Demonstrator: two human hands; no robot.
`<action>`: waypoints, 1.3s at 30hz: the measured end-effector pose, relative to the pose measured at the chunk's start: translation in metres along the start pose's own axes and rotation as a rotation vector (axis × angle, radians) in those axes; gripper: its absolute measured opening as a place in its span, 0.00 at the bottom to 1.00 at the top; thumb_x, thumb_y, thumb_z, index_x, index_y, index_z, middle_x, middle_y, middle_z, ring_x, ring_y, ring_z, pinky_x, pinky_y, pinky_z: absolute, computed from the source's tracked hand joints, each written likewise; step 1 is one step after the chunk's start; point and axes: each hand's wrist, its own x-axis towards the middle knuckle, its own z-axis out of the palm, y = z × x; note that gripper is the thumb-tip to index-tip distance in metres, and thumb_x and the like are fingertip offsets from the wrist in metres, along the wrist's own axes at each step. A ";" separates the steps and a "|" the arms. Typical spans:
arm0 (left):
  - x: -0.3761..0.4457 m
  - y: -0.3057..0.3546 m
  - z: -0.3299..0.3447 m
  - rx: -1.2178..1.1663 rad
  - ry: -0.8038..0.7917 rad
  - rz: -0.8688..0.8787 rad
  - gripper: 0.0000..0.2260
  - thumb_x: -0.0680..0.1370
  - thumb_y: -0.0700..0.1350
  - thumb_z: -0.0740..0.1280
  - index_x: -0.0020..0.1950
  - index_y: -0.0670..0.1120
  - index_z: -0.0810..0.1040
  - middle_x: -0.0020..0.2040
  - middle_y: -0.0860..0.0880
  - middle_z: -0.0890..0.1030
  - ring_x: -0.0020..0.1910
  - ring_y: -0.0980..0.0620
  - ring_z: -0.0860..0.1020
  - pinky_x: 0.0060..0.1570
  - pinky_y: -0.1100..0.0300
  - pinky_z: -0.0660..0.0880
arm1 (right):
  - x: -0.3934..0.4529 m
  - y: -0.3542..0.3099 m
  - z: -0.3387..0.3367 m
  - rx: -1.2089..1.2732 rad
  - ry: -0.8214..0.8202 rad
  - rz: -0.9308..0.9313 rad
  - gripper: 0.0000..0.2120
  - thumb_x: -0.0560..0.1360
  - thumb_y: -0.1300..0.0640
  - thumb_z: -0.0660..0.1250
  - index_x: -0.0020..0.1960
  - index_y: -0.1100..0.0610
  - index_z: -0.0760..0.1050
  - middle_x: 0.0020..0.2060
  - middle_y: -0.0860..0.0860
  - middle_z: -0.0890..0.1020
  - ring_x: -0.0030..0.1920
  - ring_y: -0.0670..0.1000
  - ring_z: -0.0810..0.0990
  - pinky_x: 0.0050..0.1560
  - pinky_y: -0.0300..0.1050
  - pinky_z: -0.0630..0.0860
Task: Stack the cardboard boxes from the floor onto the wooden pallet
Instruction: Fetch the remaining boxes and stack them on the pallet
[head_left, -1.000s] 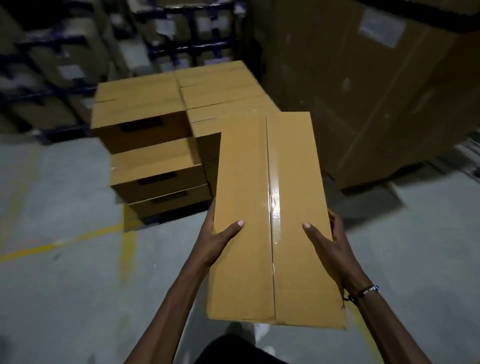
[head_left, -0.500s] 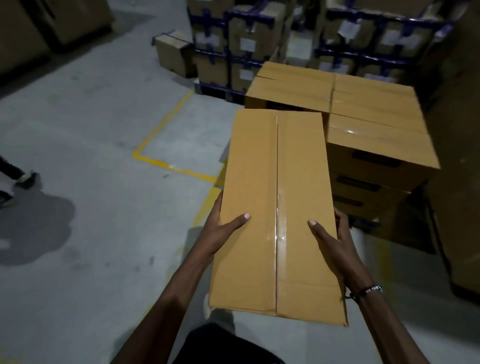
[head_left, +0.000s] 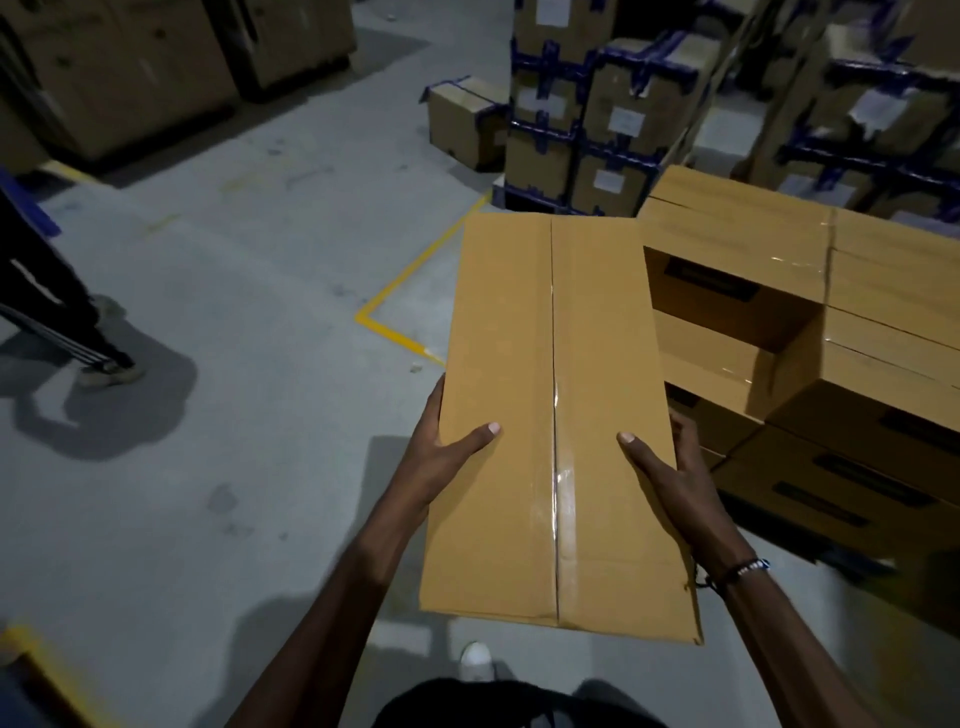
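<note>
I carry a long brown cardboard box (head_left: 550, 364), taped along its middle seam, flat in front of me above the floor. My left hand (head_left: 441, 457) grips its left edge, thumb on top and fingers under. My right hand (head_left: 670, 473) grips the right edge the same way. To the right stands a stack of matching cardboard boxes (head_left: 810, 312), several layers high, with a step-shaped gap at its near left corner. The wooden pallet beneath the stack is hidden in shadow.
A person's legs (head_left: 57, 312) walk at the far left. Yellow floor lines (head_left: 410, 291) mark a corner ahead. Boxes with blue strapping (head_left: 597, 130) stand behind the stack. Large cartons (head_left: 130, 67) sit at the back left. Grey concrete floor stretches to the left.
My view has swung to the left, so the stack moved from centre to the right side. The carried box stays in both hands. A person's legs came into view at left.
</note>
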 end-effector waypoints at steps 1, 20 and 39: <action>0.009 0.001 -0.007 -0.004 0.005 0.000 0.32 0.77 0.53 0.77 0.76 0.68 0.65 0.66 0.69 0.77 0.62 0.69 0.78 0.65 0.57 0.77 | 0.010 -0.005 0.008 0.004 -0.009 0.007 0.34 0.74 0.38 0.73 0.73 0.34 0.59 0.70 0.46 0.72 0.67 0.51 0.75 0.67 0.61 0.74; 0.278 0.042 -0.040 0.131 -0.015 0.026 0.42 0.73 0.63 0.77 0.81 0.70 0.55 0.78 0.65 0.68 0.76 0.59 0.69 0.76 0.46 0.68 | 0.254 -0.077 0.064 -0.045 0.018 -0.099 0.42 0.76 0.41 0.70 0.80 0.31 0.46 0.83 0.42 0.53 0.81 0.51 0.53 0.76 0.61 0.57; 0.537 0.110 0.034 0.239 -0.410 0.098 0.47 0.74 0.62 0.77 0.81 0.72 0.48 0.81 0.66 0.59 0.79 0.63 0.61 0.79 0.50 0.63 | 0.418 -0.116 0.019 -0.016 0.344 -0.008 0.44 0.68 0.30 0.69 0.78 0.28 0.50 0.80 0.34 0.53 0.79 0.46 0.54 0.73 0.55 0.58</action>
